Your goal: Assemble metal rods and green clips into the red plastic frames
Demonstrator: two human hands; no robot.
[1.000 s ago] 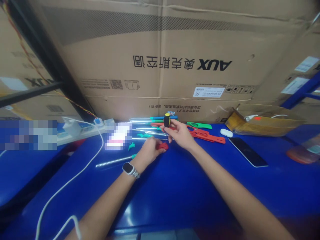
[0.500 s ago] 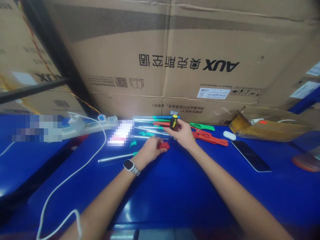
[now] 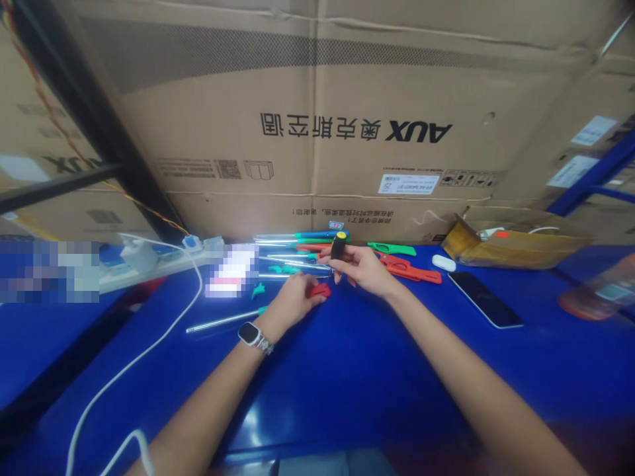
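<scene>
My left hand (image 3: 292, 297), with a watch (image 3: 253, 335) on its wrist, is closed on a red plastic piece (image 3: 320, 291) low over the table. A screwdriver with a black and yellow handle (image 3: 338, 246) is held upright in the fingers of my right hand (image 3: 364, 268). Its lower end comes down beside the red piece; contact is too small to make out. Behind my hands lie several metal rods with green and blue handles (image 3: 312, 235). Red slotted plastic parts (image 3: 411, 270) and a green one (image 3: 391, 248) are to the right. Small green pieces (image 3: 258, 289) lie left.
A large cardboard box (image 3: 238, 99) stands behind the blue table (image 3: 347, 383). On the right are a phone (image 3: 483, 299), a white case (image 3: 443, 262), an open carton (image 3: 520, 241) and a bottle (image 3: 600, 291). A power strip (image 3: 163, 261) and white cable (image 3: 133, 350) are left.
The view has shifted slightly. My right hand's fingers have changed their hold around the screwdriver, which stays upright near the red piece. My left hand keeps its hold.
</scene>
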